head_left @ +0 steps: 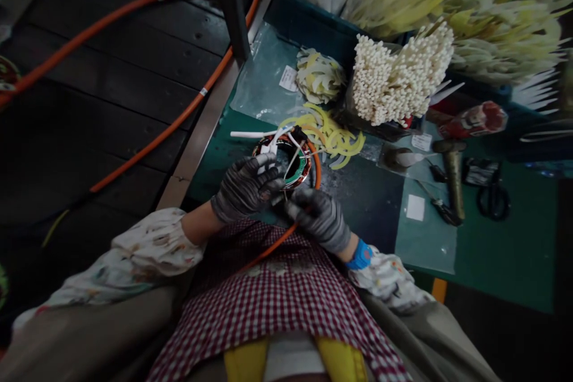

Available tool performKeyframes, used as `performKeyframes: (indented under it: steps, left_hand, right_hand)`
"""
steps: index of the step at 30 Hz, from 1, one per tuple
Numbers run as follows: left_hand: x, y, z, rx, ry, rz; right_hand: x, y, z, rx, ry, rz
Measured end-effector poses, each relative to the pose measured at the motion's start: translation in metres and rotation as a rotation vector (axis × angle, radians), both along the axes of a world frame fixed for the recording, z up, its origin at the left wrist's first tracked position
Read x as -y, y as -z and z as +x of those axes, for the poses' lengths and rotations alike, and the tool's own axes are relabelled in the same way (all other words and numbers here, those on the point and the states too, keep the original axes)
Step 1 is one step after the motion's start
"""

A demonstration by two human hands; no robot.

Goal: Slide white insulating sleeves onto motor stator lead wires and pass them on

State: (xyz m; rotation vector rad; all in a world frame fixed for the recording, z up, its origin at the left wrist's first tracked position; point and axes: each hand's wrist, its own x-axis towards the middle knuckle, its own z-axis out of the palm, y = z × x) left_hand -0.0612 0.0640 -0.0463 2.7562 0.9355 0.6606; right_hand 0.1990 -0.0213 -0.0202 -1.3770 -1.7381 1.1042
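A ring-shaped motor stator (308,161) with copper windings and a green inner lining lies on the green bench in front of me. White sleeved wires (281,132) stick out of its top, and a white tube (250,134) points left. My left hand (247,186), in a grey striped glove, is closed on the stator's near left side, its fingertips by the white sleeves. My right hand (321,219), gloved alike, is closed at the near right edge. An orange cable (278,243) rises from my lap through its fingers and curves round the stator's right side.
Behind the stator lie yellow curved strips (338,137) and a bundle of pale strips (320,76). A bunch of white sleeves (398,74) stands by teal bins (313,18). To the right are a hammer (454,179), a screwdriver (441,206) and scissors (495,202). Orange hose (147,152) runs left.
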Motion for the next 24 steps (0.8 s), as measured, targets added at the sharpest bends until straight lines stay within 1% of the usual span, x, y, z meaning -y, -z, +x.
performKeyframes:
  steps: [2, 4, 6, 7, 9, 11, 12, 14, 16, 17, 19, 21, 23, 24]
  left_hand:
    - [-0.002, 0.001, -0.003, 0.027, 0.005, -0.030]
    - [-0.005, 0.003, -0.005, 0.050, 0.020, -0.034]
    - [-0.008, 0.006, -0.006, 0.073, 0.045, 0.016]
    - [-0.009, 0.008, -0.007, 0.094, 0.057, 0.053]
    - [-0.011, 0.011, -0.007, 0.139, 0.079, 0.119]
    - [-0.012, 0.013, -0.006, 0.157, 0.086, 0.139]
    - [-0.012, 0.013, -0.006, 0.146, 0.081, 0.118]
    - [-0.011, 0.014, -0.006, 0.119, 0.069, 0.044]
    - [-0.011, 0.014, -0.005, 0.105, 0.058, -0.031]
    - [-0.011, 0.014, -0.005, 0.107, 0.054, -0.047]
    - [-0.012, 0.013, -0.004, 0.132, 0.054, 0.008]
    - [-0.013, 0.011, -0.003, 0.171, 0.062, 0.105]
    - [-0.014, 0.009, -0.001, 0.218, 0.067, 0.182]
    - [-0.014, 0.008, -0.001, 0.236, 0.065, 0.196]
  right_hand:
    - [-0.019, 0.006, -0.005, 0.072, 0.087, 0.051]
    - [-0.035, 0.006, -0.010, 0.175, 0.147, 0.118]
    - [-0.048, 0.003, -0.013, 0.251, 0.140, 0.193]
    - [-0.053, 0.001, -0.015, 0.246, 0.121, 0.216]
    - [-0.061, -0.003, -0.017, 0.114, 0.102, 0.226]
    - [-0.066, -0.008, -0.017, -0.078, 0.104, 0.184]
    - [-0.068, -0.010, -0.015, -0.158, 0.091, 0.146]
    - [-0.071, -0.016, -0.010, -0.245, 0.012, 0.069]
    - [-0.073, -0.020, -0.004, -0.256, -0.060, 0.038]
    - [-0.074, -0.021, -0.002, -0.248, -0.068, 0.048]
    - [-0.075, -0.022, -0.001, -0.232, -0.042, 0.092]
    - [-0.074, -0.021, -0.002, -0.232, -0.005, 0.126]
    - [-0.073, -0.019, -0.004, -0.239, 0.000, 0.132]
    - [-0.072, -0.018, -0.005, -0.240, -0.005, 0.131]
